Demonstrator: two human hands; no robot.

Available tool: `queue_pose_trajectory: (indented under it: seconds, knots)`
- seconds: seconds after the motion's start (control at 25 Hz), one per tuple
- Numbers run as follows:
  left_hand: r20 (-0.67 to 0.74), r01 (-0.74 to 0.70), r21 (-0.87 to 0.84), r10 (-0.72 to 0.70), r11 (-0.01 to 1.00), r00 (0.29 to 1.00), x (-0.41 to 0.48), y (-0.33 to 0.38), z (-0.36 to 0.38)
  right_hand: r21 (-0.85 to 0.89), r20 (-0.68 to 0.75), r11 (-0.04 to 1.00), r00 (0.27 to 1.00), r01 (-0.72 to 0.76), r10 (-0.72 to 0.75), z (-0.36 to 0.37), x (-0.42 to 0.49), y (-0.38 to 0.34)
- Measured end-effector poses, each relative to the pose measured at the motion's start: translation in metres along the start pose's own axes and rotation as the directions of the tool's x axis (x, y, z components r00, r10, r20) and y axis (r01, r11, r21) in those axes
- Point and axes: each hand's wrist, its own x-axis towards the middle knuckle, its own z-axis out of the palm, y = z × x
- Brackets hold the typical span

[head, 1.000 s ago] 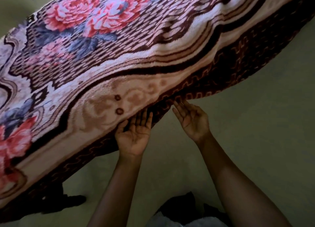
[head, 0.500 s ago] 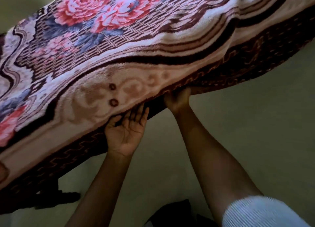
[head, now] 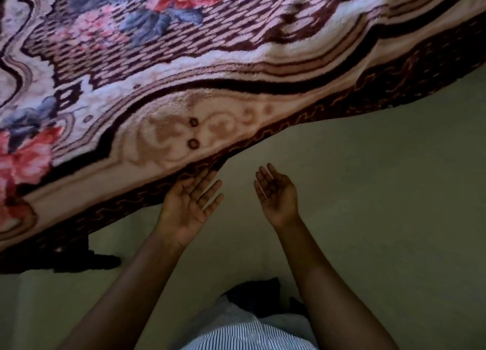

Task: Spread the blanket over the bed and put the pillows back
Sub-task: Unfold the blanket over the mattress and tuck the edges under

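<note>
A thick floral blanket [head: 200, 68] with pink roses and a dark brown border covers the bed and hangs over its near edge. My left hand [head: 190, 205] is palm up with straight fingers, the fingertips touching the underside of the hanging border. My right hand [head: 276, 193] is also palm up with relaxed fingers, apart from the blanket and holding nothing. No pillows are in view.
Plain greenish floor [head: 381, 191] lies below and to the right of the bed. A dark shape [head: 86, 261] sits on the floor under the blanket's left hem. My striped clothing [head: 249, 334] shows at the bottom.
My right hand let go of the blanket's border and drew back, now empty. My left hand stays at the hem. The view has shifted slightly over the blanket.
</note>
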Motion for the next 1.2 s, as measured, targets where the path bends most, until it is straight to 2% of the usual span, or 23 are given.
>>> queue_pose_trajectory:
  seconds: [0.2, 0.36, 0.52, 0.64, 0.76, 0.88, 0.96, 1.08, 1.2]
  knots:
    - [-0.162, -0.088, -0.139, 0.065, 0.986, 0.985, -0.028, -0.005, -0.039, -0.266, 0.007, 0.952, 0.988, -0.149, 0.156, 0.010, -0.006, 0.036]
    - [-0.235, -0.061, -0.155, 0.023, 0.986, 0.972, -0.027, -0.014, -0.055, -0.398, 0.001, 0.892, 0.972, -0.214, 0.234, 0.021, -0.005, 0.062]
    - [-0.268, -0.041, -0.153, -0.001, 0.987, 0.964, -0.022, -0.020, -0.068, -0.518, 0.051, 0.836, 0.969, -0.180, 0.241, 0.035, 0.004, 0.081]
    - [-0.281, -0.052, -0.165, 0.004, 0.985, 0.960, -0.019, -0.021, -0.077, -0.649, 0.061, 0.757, 0.988, -0.069, 0.143, 0.058, 0.016, 0.090]
    - [-0.234, -0.052, -0.166, 0.011, 0.985, 0.972, -0.013, -0.027, -0.087, -0.615, 0.074, 0.787, 0.991, -0.042, 0.112, 0.063, 0.018, 0.092]
    - [-0.155, -0.065, -0.104, 0.049, 0.992, 0.987, 0.002, -0.029, -0.083, -0.482, 0.162, 0.864, 0.954, -0.145, 0.250, 0.054, 0.005, 0.087]
    - [-0.109, -0.140, -0.088, 0.130, 0.986, 0.986, 0.014, -0.026, -0.073, -0.458, 0.182, 0.866, 0.933, -0.200, 0.311, 0.052, -0.001, 0.084]
    - [-0.107, -0.235, -0.086, 0.226, 0.968, 0.968, 0.031, -0.018, -0.063, -0.480, 0.152, 0.851, 0.935, -0.214, 0.321, 0.058, -0.006, 0.083]
    - [-0.143, -0.193, -0.071, 0.181, 0.979, 0.973, 0.037, -0.018, -0.065, -0.484, 0.169, 0.842, 0.918, -0.240, 0.358, 0.060, -0.008, 0.081]
